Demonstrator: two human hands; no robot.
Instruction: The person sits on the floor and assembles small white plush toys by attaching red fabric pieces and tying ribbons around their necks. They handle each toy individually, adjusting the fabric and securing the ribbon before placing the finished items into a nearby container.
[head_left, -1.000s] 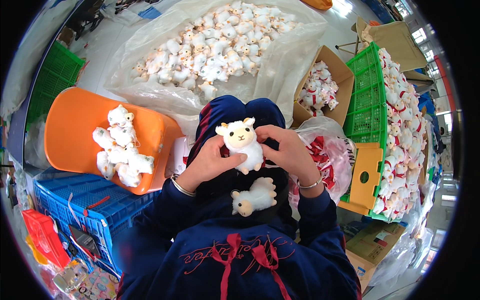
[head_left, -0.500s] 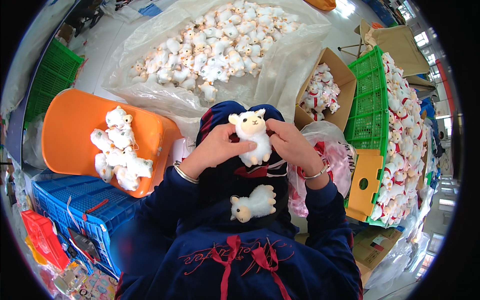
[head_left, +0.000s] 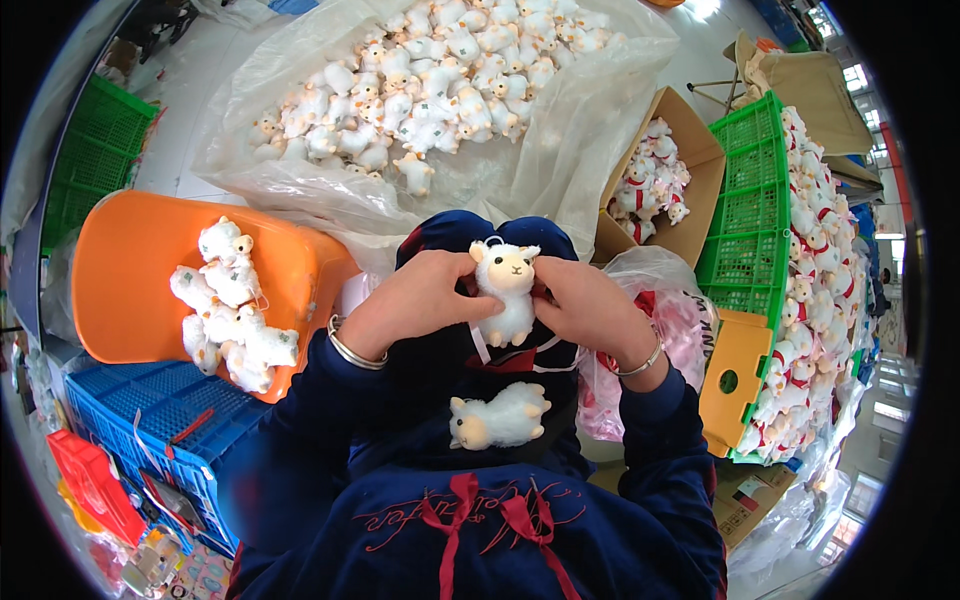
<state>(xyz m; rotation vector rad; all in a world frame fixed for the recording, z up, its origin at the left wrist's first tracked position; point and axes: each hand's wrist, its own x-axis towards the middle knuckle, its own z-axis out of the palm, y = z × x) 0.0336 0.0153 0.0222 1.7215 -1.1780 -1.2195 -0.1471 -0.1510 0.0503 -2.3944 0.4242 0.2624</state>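
Over my lap I hold a small white plush sheep [head_left: 506,295] upright, its face toward me. My left hand [head_left: 425,298] grips its left side with the thumb across its body. My right hand [head_left: 588,300] closes on the other side, its fingertips partly hidden behind the toy. A thin loop stands above the sheep's head. A narrow white ribbon [head_left: 480,344] hangs down beside its body near my left thumb. On my lap lies a second plush sheep [head_left: 500,417] on its side, touched by neither hand.
Ahead, a large clear plastic sheet [head_left: 260,170] holds a heap of plush sheep. Several more lie on an orange chair [head_left: 120,270] at left, above a blue crate [head_left: 130,400]. At right stand a cardboard box [head_left: 705,160], a green crate [head_left: 745,240] and a pink-filled plastic bag [head_left: 610,395].
The held sheep has come slightly lower and nearer to me, still between both hands. The white ribbon and the head loop now show. The whole view has shifted a little.
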